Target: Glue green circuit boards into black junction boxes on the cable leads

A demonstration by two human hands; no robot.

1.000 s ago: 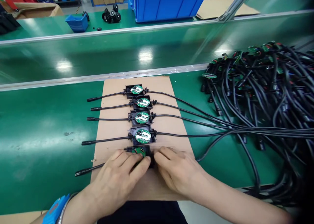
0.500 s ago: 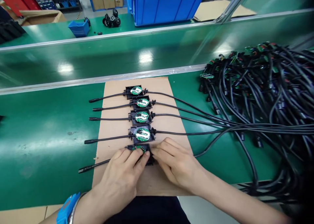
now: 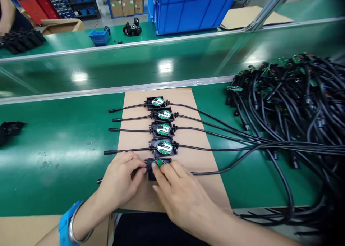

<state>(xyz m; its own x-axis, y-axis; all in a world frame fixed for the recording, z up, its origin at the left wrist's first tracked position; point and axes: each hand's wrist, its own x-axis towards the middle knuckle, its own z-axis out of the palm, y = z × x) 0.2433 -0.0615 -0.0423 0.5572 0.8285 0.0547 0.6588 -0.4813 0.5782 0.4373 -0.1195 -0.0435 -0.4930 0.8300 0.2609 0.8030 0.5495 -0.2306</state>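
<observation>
The nearest black plastic case (image 3: 152, 174) lies on a cardboard sheet (image 3: 207, 192) with a small green circuit board (image 3: 159, 162) in it. At its left end, my left hand (image 3: 122, 177) is closed, thumb and forefinger pinching the black cable where it enters the case. My right hand (image 3: 178, 188) has its fingers close together on the board and the case's right part; its fingertips partly hide both. Beyond them, several similar cases, such as the neighbouring case (image 3: 155, 153), lie in a column, each with an oval board and cables out both sides.
A large heap of black cables (image 3: 283, 91) with boards covers the bench's right side. Black parts (image 3: 10, 131) lie at the left. Behind a metal-edged ledge stand a blue crate (image 3: 194, 12), a small blue bin (image 3: 99, 38) and black wheel-like parts (image 3: 132, 28). A person's arm shows far left.
My left hand has moved off the board to the cable at the case's left end. My right hand has shifted from the right end onto the board. The view has swung slightly left.
</observation>
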